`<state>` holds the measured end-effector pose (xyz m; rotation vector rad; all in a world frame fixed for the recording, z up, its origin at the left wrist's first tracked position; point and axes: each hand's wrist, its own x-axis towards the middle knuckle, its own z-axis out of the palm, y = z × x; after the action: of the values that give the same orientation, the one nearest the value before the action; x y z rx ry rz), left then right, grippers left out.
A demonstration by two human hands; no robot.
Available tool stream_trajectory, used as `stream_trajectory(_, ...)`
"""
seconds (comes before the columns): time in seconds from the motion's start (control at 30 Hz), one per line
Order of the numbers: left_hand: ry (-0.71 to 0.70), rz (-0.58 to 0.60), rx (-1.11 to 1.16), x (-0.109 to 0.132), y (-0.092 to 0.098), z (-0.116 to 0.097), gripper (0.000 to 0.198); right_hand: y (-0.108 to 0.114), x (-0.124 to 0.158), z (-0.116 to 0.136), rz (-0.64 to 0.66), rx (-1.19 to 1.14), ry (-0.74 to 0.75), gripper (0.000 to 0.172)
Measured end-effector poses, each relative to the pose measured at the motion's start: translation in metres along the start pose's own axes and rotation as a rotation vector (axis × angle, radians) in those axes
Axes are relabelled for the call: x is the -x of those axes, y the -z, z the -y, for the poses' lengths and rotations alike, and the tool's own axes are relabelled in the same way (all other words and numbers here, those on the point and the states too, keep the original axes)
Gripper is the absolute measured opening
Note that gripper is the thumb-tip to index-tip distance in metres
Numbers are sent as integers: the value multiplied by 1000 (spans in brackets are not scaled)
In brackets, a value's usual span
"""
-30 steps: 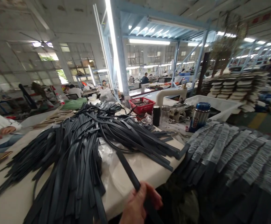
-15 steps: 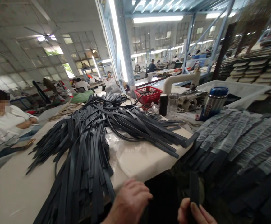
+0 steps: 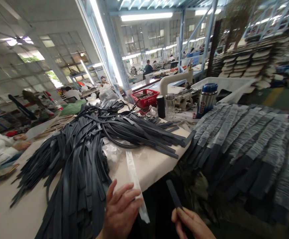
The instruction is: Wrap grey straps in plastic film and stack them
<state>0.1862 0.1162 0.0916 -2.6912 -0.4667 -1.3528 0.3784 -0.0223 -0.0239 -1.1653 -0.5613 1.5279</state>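
Observation:
My left hand is at the table's front edge with its fingers stretched and spread. A narrow clear plastic sleeve runs beneath those fingers, and its lower end hangs past the edge. Between thumb and fingers my right hand pinches a flat dark strap, its free end pointing up and away. To the left of my left hand lies a large heap of similar dark straps. At the right, several straps in wrinkled clear sleeves lie side by side, their dark ends bare.
The pale tabletop bears the heap and crumpled plastic. Behind stand a red basket, a black bottle, a blue-lidded flask and a sewing machine. A person in white sits at the left.
The view has swung right. My left hand's fingers have spread, and the clear sleeve now shows lengthwise under them. The strap in my right hand has tilted to the left.

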Motion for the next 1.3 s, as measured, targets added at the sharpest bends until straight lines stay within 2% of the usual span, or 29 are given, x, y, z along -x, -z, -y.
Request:
stream_trajectory(0.07, -62, -61, 18, 9, -5, -19, 26, -18, -2, 17, 65, 7, 33, 65)
stream_trajectory(0.13, -111, -61, 22, 17, -9, -33, 22, -36, -6, 34, 153, 32, 74, 62)
stream_trajectory(0.2, -93, -56, 41, 23, -10, -42, 22, -50, -12, 48, 219, 67, 102, 58)
stream_trajectory(0.27, -39, -56, 65, 29, -7, -46, 24, -58, -18, 59, 197, 108, 110, 51)
stream_trajectory(0.33, -45, 34, 93, 37, 1, -46, 22, -61, -23, 65, 132, 169, 123, 43)
stream_trajectory(0.37, -3, 90, 145, 41, 6, -45, 23, -61, -25, 67, 100, 206, 137, 39)
stream_trajectory(0.4, 107, 149, 234, 46, 10, -44, 22, -61, -26, 68, 78, 244, 154, 35)
stream_trajectory(0.47, 512, 290, 530, 55, 14, -44, 22, -60, -24, 68, 49, 294, 183, 29)
stream_trajectory(0.53, 975, 475, 896, 58, 11, -47, 40, -60, -22, 65, 30, 319, 208, 25)
stream_trajectory(0.57, 1143, 560, 1034, 57, 8, -49, 49, -60, -20, 63, 29, 333, 218, 23)
stream_trajectory(0.63, 1316, 692, 1161, 51, -1, -56, 55, -61, -19, 59, 26, 366, 236, 21)
stream_trajectory(0.73, 1401, 765, 1128, 40, -15, -67, 38, -58, -17, 56, 0, 399, 268, 24)
stream_trajectory(0.87, 1586, 688, 1262, 41, -29, -76, 34, -31, 2, 59, -43, 358, 293, 47)
stream_trajectory(1.0, 1678, 487, 1410, 45, -46, -84, 33, -1, 49, 53, 70, 447, 159, 62)
stream_trajectory(1.07, 1709, 378, 1475, 41, -56, -88, 33, 4, 74, 43, 121, 515, 47, 61)
stream_trajectory(1.17, 1792, 272, 1521, 30, -68, -95, 34, 0, 96, 26, 114, 599, 23, 51)
stream_trajectory(1.3, 1827, 268, 1531, 21, -74, -102, 37, -5, 98, 11, 60, 664, 60, 45)
